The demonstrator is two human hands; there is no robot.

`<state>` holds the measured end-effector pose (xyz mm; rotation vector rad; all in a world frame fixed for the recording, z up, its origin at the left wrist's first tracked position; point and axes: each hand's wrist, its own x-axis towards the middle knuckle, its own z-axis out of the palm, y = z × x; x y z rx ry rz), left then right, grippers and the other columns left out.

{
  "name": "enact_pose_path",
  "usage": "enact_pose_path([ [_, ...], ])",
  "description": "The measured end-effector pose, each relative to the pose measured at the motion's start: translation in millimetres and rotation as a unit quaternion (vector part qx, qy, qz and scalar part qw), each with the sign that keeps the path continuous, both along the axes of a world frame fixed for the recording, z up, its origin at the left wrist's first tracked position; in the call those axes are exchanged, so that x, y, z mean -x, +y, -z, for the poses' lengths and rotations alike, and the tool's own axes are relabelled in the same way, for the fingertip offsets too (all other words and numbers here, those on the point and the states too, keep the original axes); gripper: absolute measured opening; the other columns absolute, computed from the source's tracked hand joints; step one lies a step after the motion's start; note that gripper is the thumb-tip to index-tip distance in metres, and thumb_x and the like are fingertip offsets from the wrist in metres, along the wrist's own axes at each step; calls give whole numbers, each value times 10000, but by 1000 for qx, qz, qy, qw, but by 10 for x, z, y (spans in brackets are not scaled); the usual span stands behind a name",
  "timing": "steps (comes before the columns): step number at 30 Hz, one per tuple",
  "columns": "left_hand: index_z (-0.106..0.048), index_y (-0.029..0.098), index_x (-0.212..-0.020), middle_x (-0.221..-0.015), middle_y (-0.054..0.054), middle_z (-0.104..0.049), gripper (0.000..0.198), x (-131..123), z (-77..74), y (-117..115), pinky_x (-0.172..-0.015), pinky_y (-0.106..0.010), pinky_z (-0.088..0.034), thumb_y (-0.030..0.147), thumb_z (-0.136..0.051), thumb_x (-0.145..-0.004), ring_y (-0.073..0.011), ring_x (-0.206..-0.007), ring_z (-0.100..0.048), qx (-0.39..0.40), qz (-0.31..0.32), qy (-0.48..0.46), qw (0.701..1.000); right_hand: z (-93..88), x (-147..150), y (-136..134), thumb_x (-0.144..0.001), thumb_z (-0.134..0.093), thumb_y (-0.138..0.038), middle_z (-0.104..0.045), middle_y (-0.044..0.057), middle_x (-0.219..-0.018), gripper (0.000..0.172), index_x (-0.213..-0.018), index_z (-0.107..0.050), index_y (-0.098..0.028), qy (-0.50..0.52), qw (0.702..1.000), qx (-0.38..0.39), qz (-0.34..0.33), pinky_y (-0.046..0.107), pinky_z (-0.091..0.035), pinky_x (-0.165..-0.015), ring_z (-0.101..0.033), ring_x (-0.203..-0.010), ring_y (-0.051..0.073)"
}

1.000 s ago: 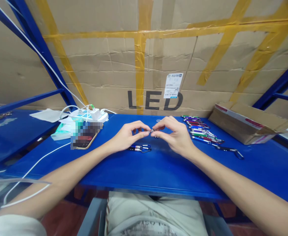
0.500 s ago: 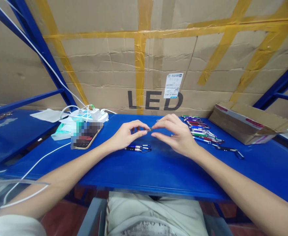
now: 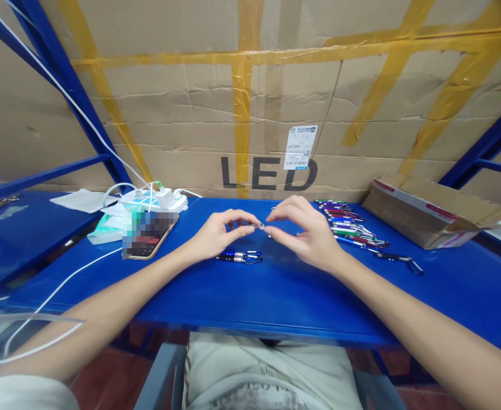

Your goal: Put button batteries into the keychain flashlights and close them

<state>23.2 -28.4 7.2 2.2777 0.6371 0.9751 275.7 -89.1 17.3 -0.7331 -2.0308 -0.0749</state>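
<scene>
In the head view, a small shiny piece point(image 3: 259, 226) is held above the blue table point(image 3: 301, 302), between the thumb and the index finger of the left hand point(image 3: 216, 234). This hand is closed on the piece by its fingertips. The right hand point(image 3: 308, 234) is kept open just beside it; its thumb and index finger are parted and are pointed toward the free end of the piece. Whether this end is lightly touched cannot be told.

1.0 s ago, the piece was gripped by both hands; 0.5 s ago, the right thumb was already lowered away, while the index finger was placed at the piece. Now the grip is kept by the left hand only, and the round end of the piece is better exposed.

Below the left hand, 2 pen-like items point(image 3: 235, 257) with clips, blue and black, are laid on the table and are partly covered by this hand. Beyond the right hand, a row of coloured pen-like items point(image 3: 339, 220) is seen, unchanged, near an open cardboard box point(image 3: 416, 212). A black item point(image 3: 389, 257) is placed at the near end of the row. At the left, a phone point(image 3: 150, 245) is laid near a white power strip point(image 3: 180, 204).
</scene>
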Motion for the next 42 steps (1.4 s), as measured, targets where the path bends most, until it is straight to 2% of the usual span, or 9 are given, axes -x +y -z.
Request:
enact_pose_path([
  [3,-820,229,-1145,-1172,-52,-823,235,-11,-2,-7,-901,-315,-536,410,-718,-1036,-210,-1038,-727,14,7,-6,1000,-13,-30,24,-1058,-658,-267,-694,50,-962,51,-1021,-690,-251,26,999,9,27,406,-502,-849,-636,-923,245],
  [6,-805,223,-1163,-1195,-57,-819,241,-14,3,-7,-942,-330,-541,407,-696,-1051,-218,-1075,-732,12,12,-9,1000,16,-78,88,-1067,-614,-252,-702,61,-973,76,-1039,-682,-236,-5,997,34,65,409,-481,-867,-625,-941,253],
  [10,-781,247,-1196,-1228,-54,-806,249,35,4,32,-1011,-381,-506,403,-609,-1107,-231,-1106,-708,-97,-19,51,994,133,-164,215,-1076,-579,-254,-743,89,-1086,131,-1141,-689,-230,-110,979,108,132,421,-440,-893,-610,-1004,284],
  [14,-743,264,-1288,-1265,-74,-763,302,131,25,134,-1037,-428,-443,408,-516,-1151,-256,-1141,-668,-188,-42,163,968,236,-229,295,-1091,-576,-276,-764,99,-1158,155,-1111,-725,-239,-211,947,183,158,423,-403,-897,-614,-1074,307],
  [17,-751,282,-1268,-1255,-65,-741,330,178,67,215,-998,-410,-426,430,-475,-1164,-253,-1128,-657,-192,-26,222,955,245,-221,290,-1095,-588,-285,-766,96,-1163,168,-1120,-752,-255,-250,931,217,155,421,-376,-883,-609,-1099,318],
  [21,-751,282,-1272,-1239,-63,-722,342,182,103,255,-971,-394,-413,422,-456,-1171,-249,-1123,-653,-183,-9,253,950,226,-158,254,-1091,-609,-299,-756,99,-1181,179,-1170,-767,-269,-264,925,233,140,435,-359,-887,-598,-1111,325],
  [32,-748,277,-1261,-1241,-51,-741,303,182,105,271,-1023,-402,-436,417,-502,-1155,-257,-1139,-653,-164,-29,252,953,317,-45,281,-1092,-630,-368,-721,98,-1183,214,-1213,-792,-302,-234,940,222,114,465,-364,-946,-577,-1135,325],
  [36,-758,288,-1244,-1235,-46,-750,306,222,98,305,-1020,-411,-436,432,-504,-1151,-258,-1110,-646,-170,-50,262,949,328,6,286,-1088,-643,-386,-724,92,-1174,207,-1199,-792,-294,-205,949,218,100,456,-362,-972,-591,-1149,314],
  [42,-768,265,-1214,-1235,-57,-777,337,266,118,372,-1003,-424,-448,465,-506,-1140,-274,-1108,-644,-171,-122,257,943,337,82,317,-1115,-595,-365,-732,88,-1199,242,-1269,-767,-290,-213,954,200,67,440,-347,-960,-586,-1132,297],
])
